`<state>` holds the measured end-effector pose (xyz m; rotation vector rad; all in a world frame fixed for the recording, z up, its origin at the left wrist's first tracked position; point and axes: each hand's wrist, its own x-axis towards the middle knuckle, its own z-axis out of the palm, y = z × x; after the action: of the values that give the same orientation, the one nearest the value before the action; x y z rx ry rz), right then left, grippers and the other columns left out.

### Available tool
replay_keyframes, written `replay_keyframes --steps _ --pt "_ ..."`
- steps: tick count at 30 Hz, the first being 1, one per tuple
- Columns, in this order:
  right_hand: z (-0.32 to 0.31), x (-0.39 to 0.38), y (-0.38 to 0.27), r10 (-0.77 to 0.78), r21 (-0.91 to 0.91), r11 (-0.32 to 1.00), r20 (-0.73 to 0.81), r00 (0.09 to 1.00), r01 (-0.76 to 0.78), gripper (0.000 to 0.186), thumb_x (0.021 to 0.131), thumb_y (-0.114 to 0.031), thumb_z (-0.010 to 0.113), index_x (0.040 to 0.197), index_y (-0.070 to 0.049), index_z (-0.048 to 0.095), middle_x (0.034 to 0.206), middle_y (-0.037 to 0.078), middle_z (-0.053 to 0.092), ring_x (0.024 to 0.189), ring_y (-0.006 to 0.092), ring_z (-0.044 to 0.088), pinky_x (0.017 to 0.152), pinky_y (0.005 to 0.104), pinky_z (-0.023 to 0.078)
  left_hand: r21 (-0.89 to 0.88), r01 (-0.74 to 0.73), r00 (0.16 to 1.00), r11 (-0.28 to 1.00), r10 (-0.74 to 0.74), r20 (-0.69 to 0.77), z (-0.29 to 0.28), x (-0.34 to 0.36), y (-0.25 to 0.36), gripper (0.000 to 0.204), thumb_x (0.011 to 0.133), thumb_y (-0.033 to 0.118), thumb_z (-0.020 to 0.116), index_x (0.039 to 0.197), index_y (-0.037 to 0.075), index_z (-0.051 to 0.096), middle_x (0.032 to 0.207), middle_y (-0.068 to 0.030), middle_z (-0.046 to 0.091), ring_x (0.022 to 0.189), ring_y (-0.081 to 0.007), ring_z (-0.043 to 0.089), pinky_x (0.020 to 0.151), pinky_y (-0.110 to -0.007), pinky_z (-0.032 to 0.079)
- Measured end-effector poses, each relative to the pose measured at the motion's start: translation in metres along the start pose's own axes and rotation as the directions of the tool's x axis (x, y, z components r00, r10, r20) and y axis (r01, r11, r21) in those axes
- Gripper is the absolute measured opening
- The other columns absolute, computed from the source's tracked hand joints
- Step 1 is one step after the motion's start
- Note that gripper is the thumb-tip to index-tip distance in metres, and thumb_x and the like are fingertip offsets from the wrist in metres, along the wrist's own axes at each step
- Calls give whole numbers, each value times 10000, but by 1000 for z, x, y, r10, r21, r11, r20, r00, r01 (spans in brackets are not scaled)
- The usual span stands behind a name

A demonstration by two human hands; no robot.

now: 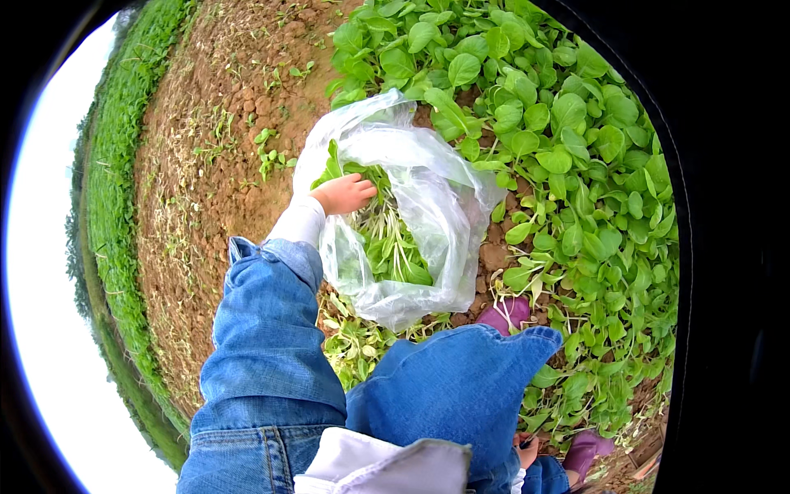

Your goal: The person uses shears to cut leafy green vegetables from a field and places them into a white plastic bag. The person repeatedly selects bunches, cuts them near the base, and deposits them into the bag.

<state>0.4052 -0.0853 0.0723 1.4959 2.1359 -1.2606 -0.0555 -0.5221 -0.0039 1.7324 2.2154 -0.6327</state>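
A translucent plastic bag (444,222) lies opened on the ground in the middle, with leafy greens and pale stems (395,247) inside. My left hand (346,193) reaches into the bag's mouth, its fingers curled over a bunch of those greens. My right hand (527,453) is low at the right beside my denim clothing, partly hidden, its fingers bent; what it holds, if anything, I cannot make out. A purple shoe (502,314) shows just below the bag and another (586,453) at lower right.
Dense leafy plants (576,156) fill the right side. Brown soil (230,74) with scattered seedlings and dry bits stretches to the left. Farther left run a green crop strip (115,189) and distant trees. Pale, wilted plants (362,346) lie below the bag.
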Motion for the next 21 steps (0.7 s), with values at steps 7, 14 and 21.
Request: replay_keyframes --steps 7,14,21 --pt "3 -2 -8 3 -14 1000 -8 1000 -3 163 703 47 584 721 -37 445 614 12 449 549 93 432 522 220 396 76 -289 925 954 299 -234 1 -6 -10 29 645 177 540 674 176 539 1004 -4 461 977 -159 429 918 -318 301" --pt "3 -3 -5 -63 -107 992 -15 998 61 167 692 57 583 703 -33 442 605 15 445 552 97 422 520 227 393 72 -320 941 945 326 -94 0 2 -18 37 679 180 534 696 167 565 1254 -58 391 1224 -201 270 1057 -380 117" --pt "7 -9 -10 -18 -90 996 -3 1000 18 160 684 65 573 701 -29 444 595 16 446 530 99 414 508 233 383 47 -404 890 914 404 -211 14 6 -25 111 679 135 508 780 136 554 1083 -40 499 1078 -179 417 1031 -377 197"
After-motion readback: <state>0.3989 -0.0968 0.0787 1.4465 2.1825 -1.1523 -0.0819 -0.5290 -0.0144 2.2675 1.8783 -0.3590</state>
